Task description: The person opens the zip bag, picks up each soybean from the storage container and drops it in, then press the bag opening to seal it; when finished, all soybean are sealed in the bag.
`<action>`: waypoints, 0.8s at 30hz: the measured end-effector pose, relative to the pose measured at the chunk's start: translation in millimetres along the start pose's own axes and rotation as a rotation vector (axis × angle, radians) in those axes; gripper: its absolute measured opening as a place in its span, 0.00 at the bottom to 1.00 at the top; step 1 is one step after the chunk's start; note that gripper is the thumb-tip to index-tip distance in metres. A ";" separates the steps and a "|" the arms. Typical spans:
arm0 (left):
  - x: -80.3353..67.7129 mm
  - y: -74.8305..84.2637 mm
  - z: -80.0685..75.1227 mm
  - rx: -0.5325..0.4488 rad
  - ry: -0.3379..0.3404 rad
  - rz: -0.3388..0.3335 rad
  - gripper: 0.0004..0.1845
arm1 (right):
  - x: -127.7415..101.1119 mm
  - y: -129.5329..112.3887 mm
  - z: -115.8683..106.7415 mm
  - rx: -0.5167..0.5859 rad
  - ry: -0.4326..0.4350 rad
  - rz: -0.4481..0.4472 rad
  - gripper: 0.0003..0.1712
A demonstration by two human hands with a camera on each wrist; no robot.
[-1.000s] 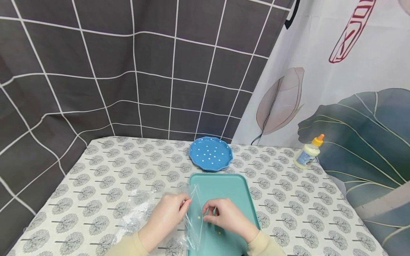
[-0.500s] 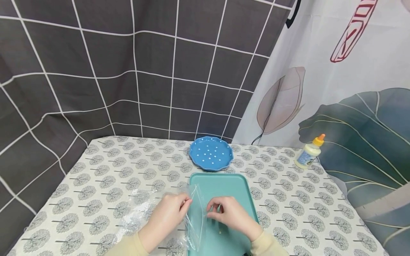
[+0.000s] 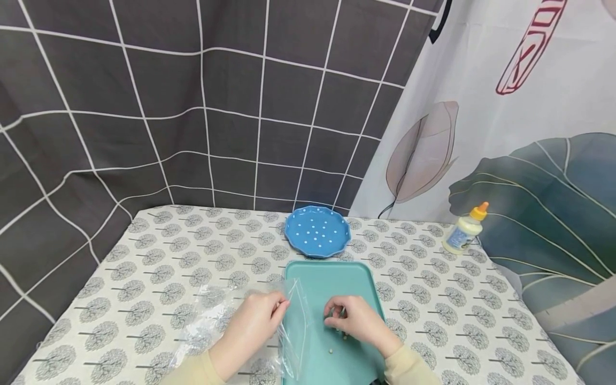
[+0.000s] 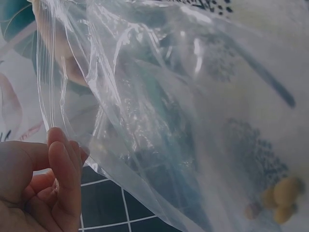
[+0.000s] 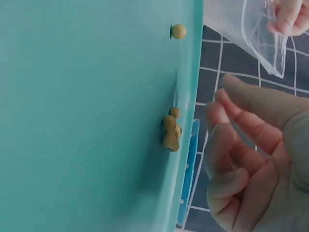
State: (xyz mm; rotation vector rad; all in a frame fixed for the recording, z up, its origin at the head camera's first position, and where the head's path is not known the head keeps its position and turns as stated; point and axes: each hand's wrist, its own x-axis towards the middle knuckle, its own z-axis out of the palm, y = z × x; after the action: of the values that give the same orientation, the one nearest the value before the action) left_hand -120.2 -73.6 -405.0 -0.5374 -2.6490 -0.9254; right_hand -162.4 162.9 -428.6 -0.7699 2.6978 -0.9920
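Our left hand (image 3: 250, 329) pinches the top edge of the clear plastic bag (image 3: 226, 321), which lies on the table (image 3: 144, 278) with its mouth at the left rim of the teal tray (image 3: 332, 278). Our right hand (image 3: 358, 321) rests over the tray with fingers (image 5: 231, 145) curled loosely, holding nothing. Small yellow beans (image 5: 171, 133) lie on the tray just beside those fingers. Farther off sit a blue plate (image 3: 316, 231) and a glue bottle (image 3: 464, 230).

My left hand (image 3: 255, 326) pinches the clear plastic bag (image 3: 250, 326) at the teal tray's (image 3: 332, 278) edge; my right hand (image 3: 353, 321) hovers, fingers curled, over small yellowish beads (image 3: 330, 351), perhaps beans.
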 end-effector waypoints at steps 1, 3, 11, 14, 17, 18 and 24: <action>0.0 -0.1 0.2 -0.001 0.001 0.001 0.05 | 0.1 2.4 -0.2 -0.009 0.002 0.007 0.05; -0.2 -0.4 0.5 0.000 0.002 0.003 0.05 | 0.0 6.0 -0.6 -0.016 0.005 0.016 0.06; -0.8 -0.5 0.9 0.002 -0.003 0.007 0.05 | -1.0 11.8 -1.1 -0.076 0.039 0.035 0.06; -1.3 -0.3 1.0 0.004 -0.007 0.004 0.05 | -0.4 13.7 -0.9 -0.103 0.049 0.051 0.06; -1.3 -0.2 1.0 0.001 -0.011 -0.001 0.05 | -0.4 14.5 -1.2 -0.115 0.057 0.063 0.06; -1.2 -0.1 0.9 0.000 -0.011 -0.002 0.05 | -0.5 14.7 -1.4 -0.118 0.061 0.067 0.06; -0.9 0.3 0.5 -0.001 -0.016 0.000 0.05 | -1.8 16.2 -3.9 -0.144 0.095 0.108 0.07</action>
State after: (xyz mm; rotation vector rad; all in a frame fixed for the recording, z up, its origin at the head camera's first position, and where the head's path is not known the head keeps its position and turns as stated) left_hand -119.3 -73.3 -405.6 -0.5465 -2.6630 -0.9259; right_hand -168.7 176.5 -436.1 -0.6067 2.8841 -0.8381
